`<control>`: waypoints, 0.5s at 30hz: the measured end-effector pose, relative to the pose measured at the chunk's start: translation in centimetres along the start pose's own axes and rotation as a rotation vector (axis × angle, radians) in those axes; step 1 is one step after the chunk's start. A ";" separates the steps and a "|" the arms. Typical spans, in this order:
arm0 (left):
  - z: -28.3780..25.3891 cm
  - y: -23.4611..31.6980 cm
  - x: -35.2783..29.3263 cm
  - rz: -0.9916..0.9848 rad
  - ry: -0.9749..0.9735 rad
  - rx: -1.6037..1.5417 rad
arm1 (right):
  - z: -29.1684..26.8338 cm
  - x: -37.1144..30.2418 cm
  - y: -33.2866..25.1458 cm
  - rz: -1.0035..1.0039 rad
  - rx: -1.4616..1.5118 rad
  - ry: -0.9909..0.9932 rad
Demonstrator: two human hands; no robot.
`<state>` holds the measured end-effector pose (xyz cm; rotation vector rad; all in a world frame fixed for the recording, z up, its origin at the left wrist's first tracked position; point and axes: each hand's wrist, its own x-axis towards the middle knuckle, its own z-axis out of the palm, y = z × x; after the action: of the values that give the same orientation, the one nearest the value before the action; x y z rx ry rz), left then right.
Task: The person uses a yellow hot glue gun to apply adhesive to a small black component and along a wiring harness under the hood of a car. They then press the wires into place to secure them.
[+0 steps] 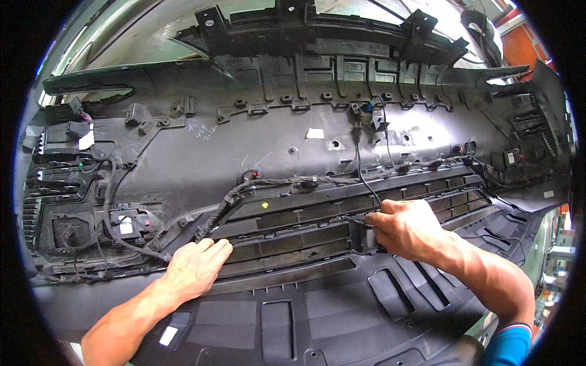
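Note:
A large black car bumper [256, 137] lies with its inner side up, a slatted grille [281, 249] along its near part. A taped black wiring harness [223, 210] runs across it. My left hand [196, 268] is closed over the harness at the grille's left end, hiding that stretch. At the grille's middle, my right hand [409, 229] pinches a thin black cable [361, 168], which rises to a small bracket with a blue connector [368, 107]. The cable's lower end is hidden by the fingers, next to a black block-shaped housing [360, 236].
Sensor modules with white labels sit at the left [126, 224] and the right [511, 158]. Behind stands a black crossbeam part [293, 33] with upright tabs. A ribbed black lower panel [278, 329] spans the near side. Orange and grey equipment [525, 43] shows at the far right.

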<state>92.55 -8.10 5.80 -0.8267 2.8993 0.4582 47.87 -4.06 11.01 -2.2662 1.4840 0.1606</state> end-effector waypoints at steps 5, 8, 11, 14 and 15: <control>-0.1 0.1 0.2 0.002 0.021 0.008 | -0.1 0.1 0.1 -0.007 -0.035 -0.016; -0.3 0.2 0.2 -0.001 0.012 0.012 | 0.0 0.2 -0.1 0.021 0.008 -0.020; -0.4 0.2 0.3 0.000 0.012 0.012 | 0.0 0.2 -0.1 0.013 0.029 0.017; -0.4 0.2 0.3 -0.001 0.006 0.011 | 0.0 0.2 0.0 0.002 0.033 0.025; -0.4 0.2 0.3 -0.003 0.002 0.011 | 0.0 0.2 0.0 -0.005 0.033 0.042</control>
<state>92.18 -8.19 6.18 -0.8308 2.8994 0.4416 47.97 -4.21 10.94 -2.2596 1.4903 0.0869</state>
